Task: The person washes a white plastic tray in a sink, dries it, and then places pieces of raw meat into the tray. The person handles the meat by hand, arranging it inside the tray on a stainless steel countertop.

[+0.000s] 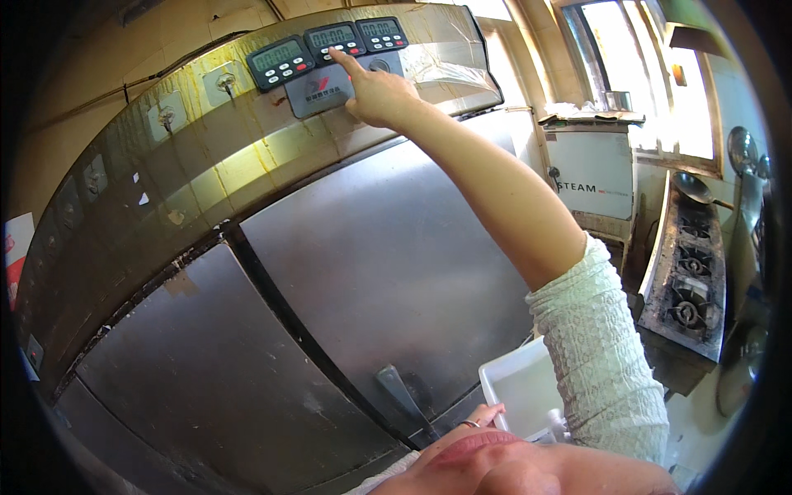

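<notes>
My right hand (385,96) reaches up to a stained metal control panel, its index finger stretched out and touching the buttons of the middle digital timer (334,42). Nothing is held in it. On either side sit a left timer (279,62) and a right timer (381,33), both dark with white and red buttons. Low in the view, my left hand (490,414) grips the rim of a white plastic tub (520,365), partly hidden by my right sleeve. White items inside the tub show only in part.
Large steel doors (383,247) fill the middle, with a lever handle (399,393) jutting out. Several knobs (166,117) line the panel. To the right stand a steam cabinet (591,173) and a gas range (687,278) with a wok (693,187) at its far end.
</notes>
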Tool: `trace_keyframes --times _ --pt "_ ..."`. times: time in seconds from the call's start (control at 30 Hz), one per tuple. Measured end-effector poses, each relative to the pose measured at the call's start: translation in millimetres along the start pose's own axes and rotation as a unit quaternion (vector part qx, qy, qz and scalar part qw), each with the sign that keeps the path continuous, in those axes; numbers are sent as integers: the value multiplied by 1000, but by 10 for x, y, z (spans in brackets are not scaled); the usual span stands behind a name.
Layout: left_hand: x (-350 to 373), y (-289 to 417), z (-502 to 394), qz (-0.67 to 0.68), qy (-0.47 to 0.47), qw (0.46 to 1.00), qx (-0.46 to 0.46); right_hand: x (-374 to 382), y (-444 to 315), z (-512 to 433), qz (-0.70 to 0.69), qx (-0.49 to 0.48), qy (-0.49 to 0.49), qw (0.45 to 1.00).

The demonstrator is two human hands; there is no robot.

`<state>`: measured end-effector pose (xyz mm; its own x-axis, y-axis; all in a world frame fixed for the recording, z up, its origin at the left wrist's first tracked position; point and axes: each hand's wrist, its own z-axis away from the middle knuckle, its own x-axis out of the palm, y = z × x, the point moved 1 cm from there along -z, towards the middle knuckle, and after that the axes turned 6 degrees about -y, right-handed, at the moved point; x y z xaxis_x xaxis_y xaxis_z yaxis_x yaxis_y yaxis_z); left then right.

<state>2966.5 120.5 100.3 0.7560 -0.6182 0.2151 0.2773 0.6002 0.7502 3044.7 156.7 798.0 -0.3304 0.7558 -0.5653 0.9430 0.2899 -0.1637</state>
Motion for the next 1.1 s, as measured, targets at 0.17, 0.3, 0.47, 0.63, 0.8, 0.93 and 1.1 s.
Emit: trace_keyframes --times 0.17,0.3,0.47,0.63,0.8,0.93,1.1 --pt "-378 -427 -253 154 17 987 -35 126 -250 -110 -34 14 40 999" --pt "-198 -237 -78 107 34 993 -23 86 -247 -80 2 35 28 999" --pt "-118 -169 106 103 34 993 -47 83 -149 -171 -10 67 35 997" --pt "15 -103 215 139 -5 989 -45 98 11 -153 32 30 45 998" --pt "-2 -137 120 128 0 991 -32 49 -9 -229 56 15 51 997" --pt "137 -91 221 146 1 989 -27 40 -4 -218 53 27 44 997" --pt "184 -39 225 146 -4 989 -31 12 3 -241 41 29 53 997"
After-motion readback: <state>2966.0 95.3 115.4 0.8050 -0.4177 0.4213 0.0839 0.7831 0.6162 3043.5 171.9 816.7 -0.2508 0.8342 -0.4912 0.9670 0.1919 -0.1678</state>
